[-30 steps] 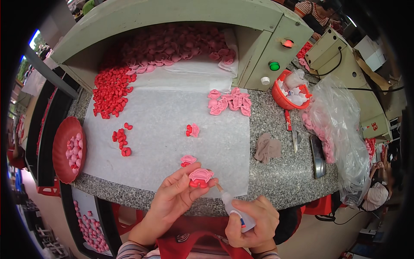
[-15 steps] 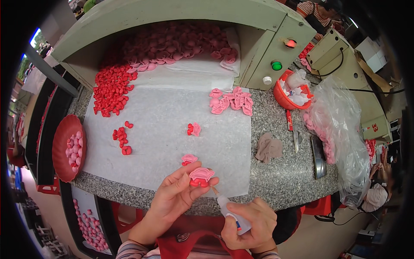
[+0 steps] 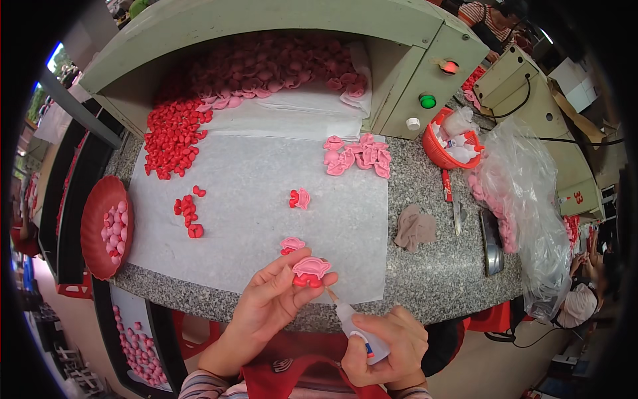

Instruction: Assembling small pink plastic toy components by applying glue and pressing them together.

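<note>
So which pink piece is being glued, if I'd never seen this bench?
Start at the white sheet covering the granite counter and go to its near edge. There the left hand pinches a pink-and-red piece: the only one lifted, with the glue bottle nozzle beside it.

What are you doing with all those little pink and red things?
A person sits at a speckled stone counter. The left hand pinches a small pink and red piece by the fingertips. The right hand holds a little squeeze bottle, its thin tip aimed at that piece. On the white sheet lie more pieces: a joined one, a pink cluster and a heap of red ones.
</note>
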`<state>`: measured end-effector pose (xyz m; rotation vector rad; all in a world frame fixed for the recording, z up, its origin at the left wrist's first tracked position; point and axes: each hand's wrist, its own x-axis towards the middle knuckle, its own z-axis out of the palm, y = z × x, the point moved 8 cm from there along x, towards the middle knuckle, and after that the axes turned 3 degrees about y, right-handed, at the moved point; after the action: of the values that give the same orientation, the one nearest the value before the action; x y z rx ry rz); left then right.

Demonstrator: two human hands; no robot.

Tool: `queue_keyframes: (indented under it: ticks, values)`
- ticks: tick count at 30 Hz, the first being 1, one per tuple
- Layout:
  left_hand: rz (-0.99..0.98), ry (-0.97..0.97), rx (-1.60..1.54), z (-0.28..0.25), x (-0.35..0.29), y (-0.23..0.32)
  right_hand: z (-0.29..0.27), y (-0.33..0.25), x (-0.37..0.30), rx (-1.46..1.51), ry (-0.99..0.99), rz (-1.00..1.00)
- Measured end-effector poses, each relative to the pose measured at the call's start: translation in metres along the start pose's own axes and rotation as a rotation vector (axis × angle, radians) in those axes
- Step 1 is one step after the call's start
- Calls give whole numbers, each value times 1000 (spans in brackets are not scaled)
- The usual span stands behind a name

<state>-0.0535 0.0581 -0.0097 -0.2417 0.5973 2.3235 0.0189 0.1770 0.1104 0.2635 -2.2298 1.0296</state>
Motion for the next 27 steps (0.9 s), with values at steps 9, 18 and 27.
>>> queue_keyframes:
  ticks: [9,18,27]
  values:
    - [-3,-43,7,3,0,0,2,1,-1,0,-6,-2]
    - [-1,-46,11,2,-1,0,0,-1,-3,10,7,-6]
    - [14,63,42,3,-2,1,7,-4,-2,8,-18,-27]
